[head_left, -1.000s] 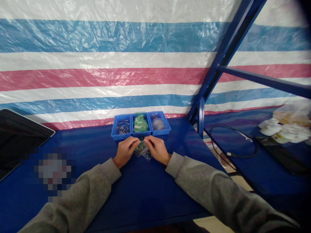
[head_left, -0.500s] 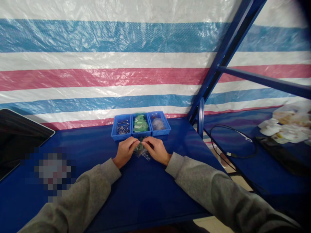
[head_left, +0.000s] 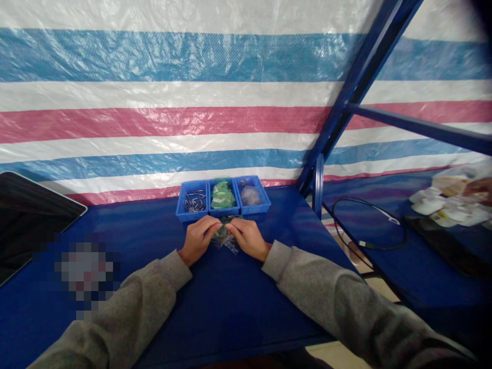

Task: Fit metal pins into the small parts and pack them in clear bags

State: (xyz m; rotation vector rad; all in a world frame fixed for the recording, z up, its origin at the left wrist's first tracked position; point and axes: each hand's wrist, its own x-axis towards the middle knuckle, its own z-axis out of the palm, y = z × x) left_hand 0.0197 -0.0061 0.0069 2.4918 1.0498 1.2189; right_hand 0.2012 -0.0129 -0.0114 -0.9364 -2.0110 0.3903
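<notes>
The left hand (head_left: 197,240) and the right hand (head_left: 249,240) face each other just in front of the row of blue bins, each with thumb and forefinger closed in a pinch on the upper part of a small clear bag (head_left: 232,247). The bag has something green in it and hangs low over the table (head_left: 230,312); whether its bottom touches is hard to tell, as is which layer of film each thumb has. Thin film like this calls for a light, even pinch near the very edge, one layer to each side, with the tips close together so that the pull stays short and level. A hard tug from one side could split the film or tip out what is inside; working low over the table limits any spill. The forearms angle inward from both sides, which should steady the fingers. Right beyond the knuckles are the left bin (head_left: 192,216) with loose metal pieces (head_left: 195,201), the middle bin (head_left: 224,211) with green packets (head_left: 222,197), and the right bin (head_left: 256,209) with a clear bundle (head_left: 250,197); small wrist movements would avoid knocking their near walls.
</notes>
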